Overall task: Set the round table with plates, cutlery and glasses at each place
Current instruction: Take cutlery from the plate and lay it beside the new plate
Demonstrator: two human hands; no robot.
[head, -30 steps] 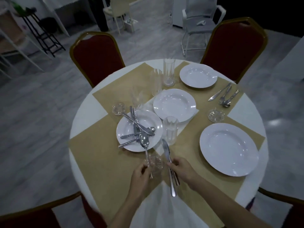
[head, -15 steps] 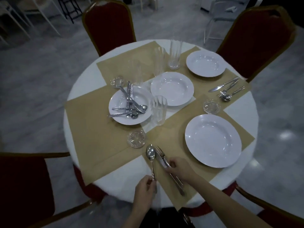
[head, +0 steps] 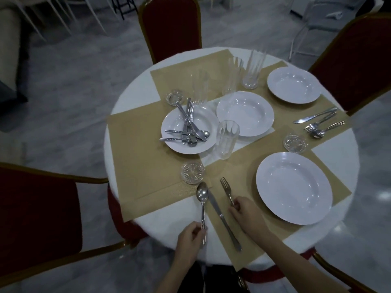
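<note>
My left hand (head: 190,240) holds a spoon (head: 202,199) by its handle at the table's near edge. My right hand (head: 246,212) pinches the handle of a fork (head: 226,188) on the near beige placemat (head: 239,172). A knife (head: 223,218) lies free between spoon and fork. To the right sits a large white plate (head: 294,187). Another plate (head: 189,129) holds several pieces of loose cutlery (head: 188,127). A tumbler (head: 227,139) stands beside it, and a third plate (head: 245,113) lies behind.
A far plate (head: 294,84) lies at the back right, with a cutlery set (head: 317,123) and a glass coaster (head: 295,142) near it. Three tall glasses (head: 252,69) stand at the back. More coasters (head: 192,172) lie near the middle. Red chairs (head: 171,26) surround the table.
Spoon, fork and knife have come from the table's middle to the near placemat. The knife left my right hand and lies flat; my right hand keeps the fork, my left the spoon.
</note>
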